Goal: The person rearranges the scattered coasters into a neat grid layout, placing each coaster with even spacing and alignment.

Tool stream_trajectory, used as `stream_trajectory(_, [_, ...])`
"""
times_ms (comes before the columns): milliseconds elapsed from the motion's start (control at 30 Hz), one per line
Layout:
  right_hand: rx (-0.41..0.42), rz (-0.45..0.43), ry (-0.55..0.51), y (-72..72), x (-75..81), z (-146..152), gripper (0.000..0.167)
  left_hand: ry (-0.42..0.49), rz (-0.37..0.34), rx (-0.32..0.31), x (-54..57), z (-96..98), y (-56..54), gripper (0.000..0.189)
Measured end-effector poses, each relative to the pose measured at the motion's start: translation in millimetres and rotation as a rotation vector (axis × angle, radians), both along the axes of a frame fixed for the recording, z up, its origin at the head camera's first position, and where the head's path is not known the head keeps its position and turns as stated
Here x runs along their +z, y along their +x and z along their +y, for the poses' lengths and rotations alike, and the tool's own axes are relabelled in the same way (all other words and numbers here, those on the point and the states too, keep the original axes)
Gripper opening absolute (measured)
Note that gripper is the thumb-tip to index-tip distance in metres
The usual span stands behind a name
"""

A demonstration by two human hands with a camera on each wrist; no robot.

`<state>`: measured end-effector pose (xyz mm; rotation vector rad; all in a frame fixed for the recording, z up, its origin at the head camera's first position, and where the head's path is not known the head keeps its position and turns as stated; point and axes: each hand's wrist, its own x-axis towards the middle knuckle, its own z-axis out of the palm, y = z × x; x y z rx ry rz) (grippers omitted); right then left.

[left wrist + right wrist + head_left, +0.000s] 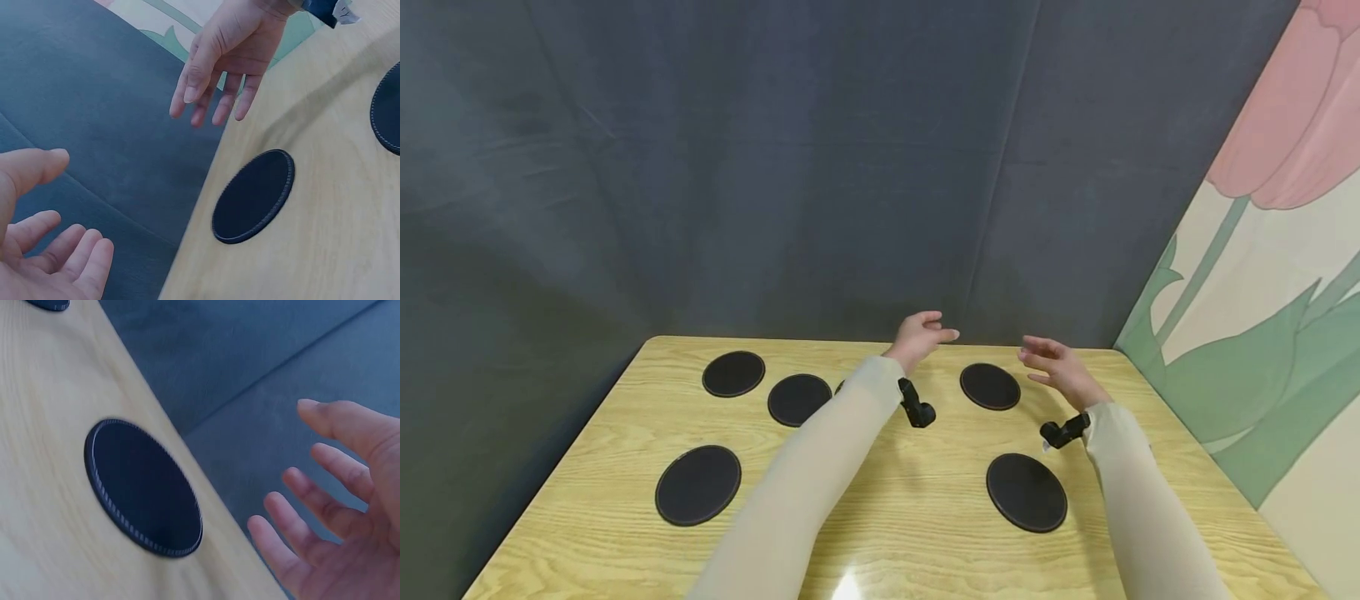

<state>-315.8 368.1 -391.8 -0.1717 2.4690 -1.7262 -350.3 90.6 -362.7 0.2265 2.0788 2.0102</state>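
Above the far part of the table, my left hand (917, 340) hangs in the air with nothing in it. Its fingers (65, 247) look loosely bent and apart from the thumb in the left wrist view. To the right, my right hand (1063, 371) is also raised and holds nothing, its fingers (297, 531) spread and relaxed. The two palms roughly face each other across a gap. Between and below them lies a round black stitched coaster (990, 387), touched by neither hand. Another black coaster (1026, 492) lies nearer, left of the right forearm.
Several more black coasters lie on the left of the wooden table (925, 517), including a near one (698, 485) and a far one (733, 373). The left sleeve partly hides one. A dark curtain (820, 167) stands behind, and a tulip-painted wall (1262, 333) at right.
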Motion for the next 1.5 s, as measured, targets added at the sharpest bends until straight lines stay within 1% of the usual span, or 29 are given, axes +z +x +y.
stream_trajectory(200, [-0.007,-0.043,0.056,-1.1,-14.2,8,0.070,0.025,-0.020,-0.012,-15.4,8.5,2.5,0.062])
stream_trajectory(433, [-0.024,-0.051,0.125,0.0,-26.3,12,0.063,0.060,-0.041,-0.033,-32.5,14.1,12.8,0.063])
stream_trajectory(567, [-0.021,-0.074,0.155,-2.4,-32.1,16,0.065,0.078,-0.075,-0.041,-42.2,17.5,18.4,0.064])
stream_trajectory(667, [-0.025,-0.091,0.171,-4.6,-36.0,17,0.067,0.089,-0.099,-0.066,-49.2,20.8,22.2,0.065])
stream_trajectory(800, [-0.038,-0.106,0.174,-6.8,-40.0,17,0.066,0.098,-0.134,-0.106,-58.4,26.5,24.1,0.068])
stream_trajectory(1000, [-0.030,-0.117,0.141,-5.4,-44.5,16,0.066,0.100,-0.192,-0.111,-74.3,35.3,24.0,0.068])
stream_trajectory(1133, [-0.014,-0.111,0.129,-4.8,-46.3,13,0.067,0.116,-0.215,-0.131,-80.3,35.9,25.7,0.067])
stream_trajectory(1267, [-0.012,-0.114,0.130,-5.2,-46.8,10,0.065,0.162,-0.237,-0.142,-84.6,36.3,25.7,0.068])
stream_trajectory(1500, [-0.027,-0.138,0.122,-6.8,-47.1,5,0.068,0.238,-0.269,-0.162,-85.1,36.8,25.4,0.070])
